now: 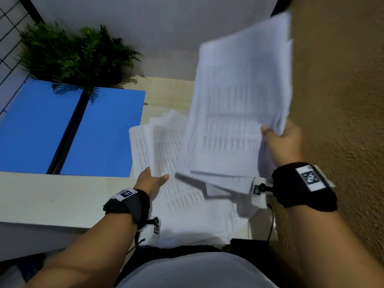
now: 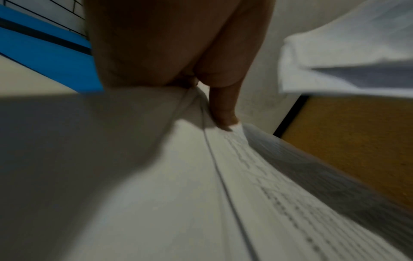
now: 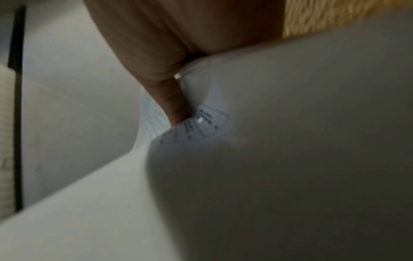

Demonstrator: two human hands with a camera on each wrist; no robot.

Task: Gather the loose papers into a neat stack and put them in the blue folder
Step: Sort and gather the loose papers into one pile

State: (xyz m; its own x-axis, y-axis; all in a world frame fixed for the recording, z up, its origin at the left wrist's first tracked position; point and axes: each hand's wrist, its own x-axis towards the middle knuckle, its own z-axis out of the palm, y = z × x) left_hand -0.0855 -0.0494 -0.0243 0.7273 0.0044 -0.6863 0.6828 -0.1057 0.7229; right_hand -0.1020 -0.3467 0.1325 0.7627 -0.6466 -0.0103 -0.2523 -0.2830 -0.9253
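My right hand [image 1: 276, 134] grips a thick bundle of printed papers [image 1: 239, 96] by its right edge and holds it raised and tilted, blurred by motion; its thumb [image 3: 176, 107] presses on the sheets. My left hand [image 1: 153, 178] holds the left edge of a lower batch of papers [image 1: 180, 196], thumb [image 2: 223, 109] on top and fingers hidden under the sheets. More loose sheets [image 1: 162, 132] lie spread on the table behind. The blue folder [image 1: 72, 129] lies open and flat on the table to the left, with a dark spine down its middle.
A green fern plant [image 1: 76, 55] stands behind the folder at the back left. The cream table [image 1: 52, 196] runs along its near edge at the left. A rough ochre wall [image 1: 342, 90] closes the right side. A black wire grid [image 1: 10, 38] is at far left.
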